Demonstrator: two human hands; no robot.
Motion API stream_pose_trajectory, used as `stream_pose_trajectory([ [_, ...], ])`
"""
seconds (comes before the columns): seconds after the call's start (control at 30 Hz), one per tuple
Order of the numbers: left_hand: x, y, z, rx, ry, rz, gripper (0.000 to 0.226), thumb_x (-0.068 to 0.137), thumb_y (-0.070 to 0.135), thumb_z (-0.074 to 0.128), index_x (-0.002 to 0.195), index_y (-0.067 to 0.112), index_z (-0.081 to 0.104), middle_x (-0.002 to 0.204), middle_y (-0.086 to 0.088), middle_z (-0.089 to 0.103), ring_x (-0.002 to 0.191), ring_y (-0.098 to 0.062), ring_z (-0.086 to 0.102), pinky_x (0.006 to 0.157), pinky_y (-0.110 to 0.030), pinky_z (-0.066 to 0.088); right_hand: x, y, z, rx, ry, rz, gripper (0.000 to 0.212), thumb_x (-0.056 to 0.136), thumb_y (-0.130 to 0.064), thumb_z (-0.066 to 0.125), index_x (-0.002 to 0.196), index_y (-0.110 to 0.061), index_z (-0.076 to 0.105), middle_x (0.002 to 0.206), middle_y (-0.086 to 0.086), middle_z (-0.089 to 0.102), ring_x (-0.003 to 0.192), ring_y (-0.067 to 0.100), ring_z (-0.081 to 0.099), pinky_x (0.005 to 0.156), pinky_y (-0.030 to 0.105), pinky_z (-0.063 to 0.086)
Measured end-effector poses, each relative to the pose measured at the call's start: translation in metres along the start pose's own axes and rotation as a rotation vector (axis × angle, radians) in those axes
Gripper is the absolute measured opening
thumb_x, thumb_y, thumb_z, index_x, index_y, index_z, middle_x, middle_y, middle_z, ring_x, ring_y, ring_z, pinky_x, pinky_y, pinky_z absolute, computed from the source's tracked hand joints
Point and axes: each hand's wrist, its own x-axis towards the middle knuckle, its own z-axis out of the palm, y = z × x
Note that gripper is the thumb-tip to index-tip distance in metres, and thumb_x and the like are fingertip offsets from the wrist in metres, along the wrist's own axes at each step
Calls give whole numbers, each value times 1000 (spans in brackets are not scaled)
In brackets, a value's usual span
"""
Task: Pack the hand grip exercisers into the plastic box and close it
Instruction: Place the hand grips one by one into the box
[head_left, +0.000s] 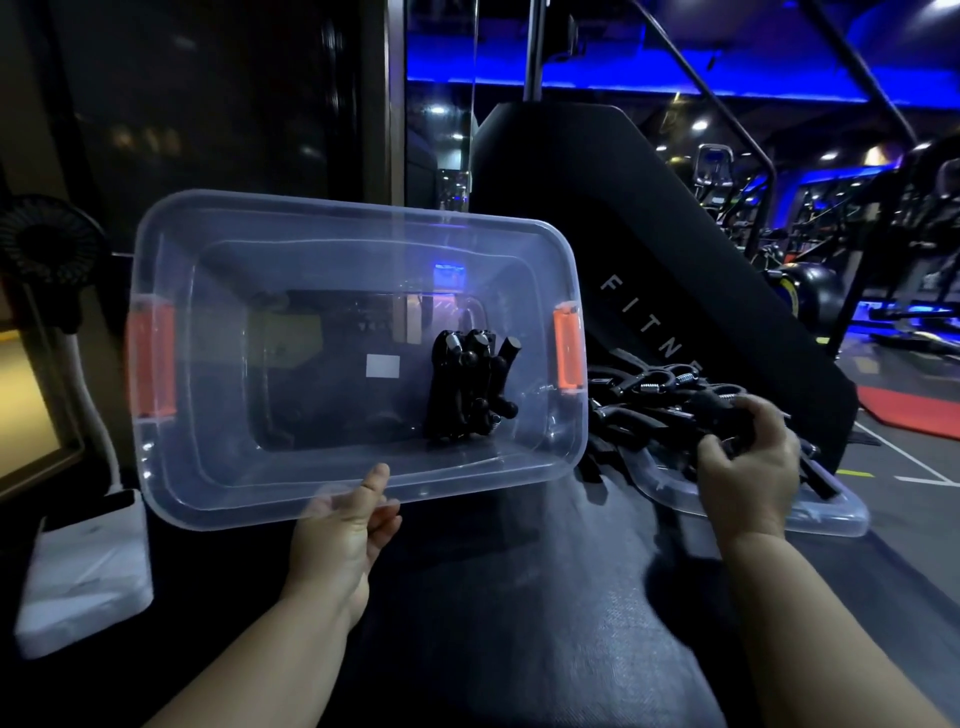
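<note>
The clear plastic box (171, 467) with orange latches is tilted up toward me, its opening facing the camera. My left hand (345, 525) grips its near rim, thumb on the inside. A few black hand grip exercisers (467, 389) lie in the box's right end. My right hand (748, 457) holds a black hand grip exerciser (711, 410) over a pile of more exercisers (649, 395), just right of the box. The pile rests on the clear lid (831, 512), which lies flat on the dark mat.
A black fitness machine (623, 260) stands behind the box and pile. At far left are a small black fan (49, 249) and a white block (83, 571). A dark rubber mat (519, 623) covers the surface in front of me.
</note>
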Motion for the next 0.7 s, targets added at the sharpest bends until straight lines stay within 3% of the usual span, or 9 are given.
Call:
stream_pose_trajectory([
  [0.1, 0, 0, 0, 1, -5, -2, 24, 80, 22, 72, 78, 13, 50, 62, -2, 61, 64, -14, 59, 64, -27, 51, 1, -7, -7, 97, 30, 13, 45, 84, -4, 56, 125, -24, 56, 94, -1, 58, 81, 15, 52, 77, 20, 35],
  [0.3, -1, 0, -1, -5, -3, -6, 23, 81, 22, 72, 79, 14, 50, 59, 0, 62, 64, -14, 60, 64, -27, 51, 3, -21, -14, 122, -56, 6, 53, 88, -7, 59, 138, -16, 46, 89, -2, 56, 82, 14, 51, 75, 22, 34],
  [0.43, 0, 1, 0, 8, 3, -12, 23, 80, 22, 72, 82, 12, 52, 66, -4, 62, 66, -15, 60, 62, -26, 52, 15, -26, -15, 87, -261, 109, 52, 85, -7, 62, 135, -17, 49, 89, 4, 63, 67, 17, 58, 70, 39, 52],
  [0.53, 0, 1, 0, 11, -2, -12, 22, 81, 22, 72, 84, 11, 53, 66, -4, 62, 66, -15, 60, 62, -26, 51, 19, -23, -7, -25, -419, 183, 50, 83, -8, 61, 131, -20, 52, 82, 7, 64, 58, 25, 60, 54, 38, 52],
  [0.63, -1, 1, 0, 13, -9, -10, 22, 81, 22, 71, 85, 11, 53, 68, -5, 61, 66, -15, 60, 62, -26, 52, 20, -25, -1, -147, -422, 134, 49, 82, -11, 58, 130, -19, 53, 75, 7, 63, 57, 28, 60, 58, 43, 53],
  [0.7, -1, 2, 1, 17, -7, -9, 21, 82, 22, 71, 84, 12, 53, 68, -5, 61, 66, -15, 60, 63, -26, 52, 22, -30, 0, -240, -481, 120, 37, 81, -19, 59, 118, -17, 57, 78, 9, 64, 62, 29, 62, 59, 40, 52],
])
